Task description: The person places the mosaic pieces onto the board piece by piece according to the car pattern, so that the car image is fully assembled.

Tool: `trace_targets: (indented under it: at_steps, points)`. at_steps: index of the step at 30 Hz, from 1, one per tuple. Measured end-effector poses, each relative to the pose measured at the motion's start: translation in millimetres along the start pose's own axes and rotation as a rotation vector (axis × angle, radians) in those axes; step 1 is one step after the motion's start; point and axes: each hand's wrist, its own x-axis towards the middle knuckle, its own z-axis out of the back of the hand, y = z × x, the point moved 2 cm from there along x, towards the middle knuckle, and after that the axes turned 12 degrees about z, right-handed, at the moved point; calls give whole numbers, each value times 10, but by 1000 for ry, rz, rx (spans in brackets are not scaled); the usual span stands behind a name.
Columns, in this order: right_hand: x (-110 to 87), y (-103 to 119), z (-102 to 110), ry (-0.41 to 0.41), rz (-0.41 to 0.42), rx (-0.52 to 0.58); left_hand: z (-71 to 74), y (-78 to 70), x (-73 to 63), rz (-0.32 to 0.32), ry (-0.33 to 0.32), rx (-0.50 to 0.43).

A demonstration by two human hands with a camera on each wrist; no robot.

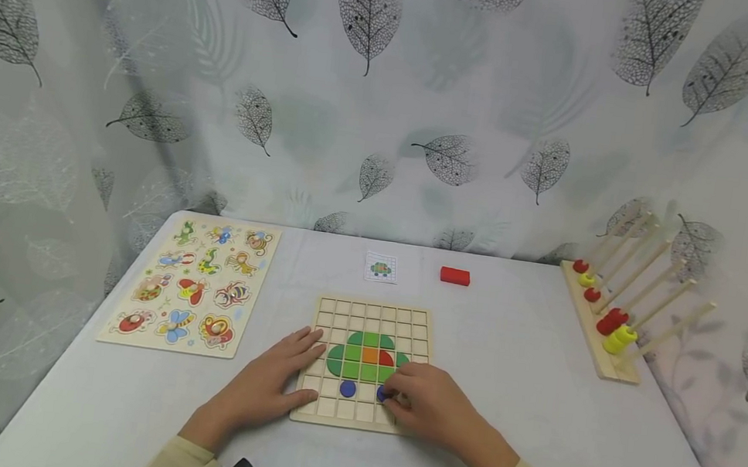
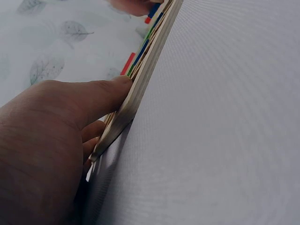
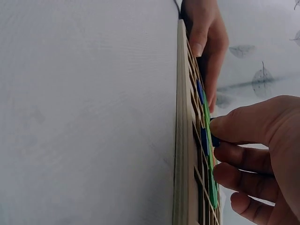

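Observation:
A wooden grid board (image 1: 361,423) lies before me with green tiles (image 1: 367,373), an orange tile (image 1: 370,355), a red tile (image 1: 386,358) and a round blue tile (image 1: 347,388) in its cells. My left hand (image 1: 272,377) rests on the board's left edge, fingers spread and thumb (image 2: 108,93) on the rim. Over the lower right cells, my right hand (image 1: 430,404) pinches a dark blue tile (image 3: 215,139) between thumb and forefinger. Another blue tile (image 3: 204,141) lies in the board just beside those fingertips.
A small pattern card (image 1: 381,268) and a red block (image 1: 455,276) lie behind the board. An insect picture puzzle (image 1: 181,342) is at the left. To the right stands a wooden peg rack (image 1: 600,355) with red and yellow beads. A leaf-patterned curtain (image 1: 446,219) hangs behind the table.

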Motion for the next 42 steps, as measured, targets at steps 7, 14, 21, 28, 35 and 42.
trace_targets:
  at_steps: [7, 14, 21, 28, 35, 42]
  points:
    - [18, 9, -42, 4, 39, -58, 0, 0, 1, 3, 6, 1]
    - [21, 27, -30, -15, 57, -86, 4, -2, 1, 9, 9, 8]
    - [27, 34, -35, -11, 27, -72, 3, 0, 1, 11, 9, 8]
    - [29, 32, -46, 7, -19, -42, 6, -7, -3, 9, 9, -3]
    - [25, 40, -31, 0, -23, 3, 0, -13, -13, 6, 12, -18]
    - [33, 25, -24, -2, -10, 18, 3, 11, -4, 10, 9, 2]
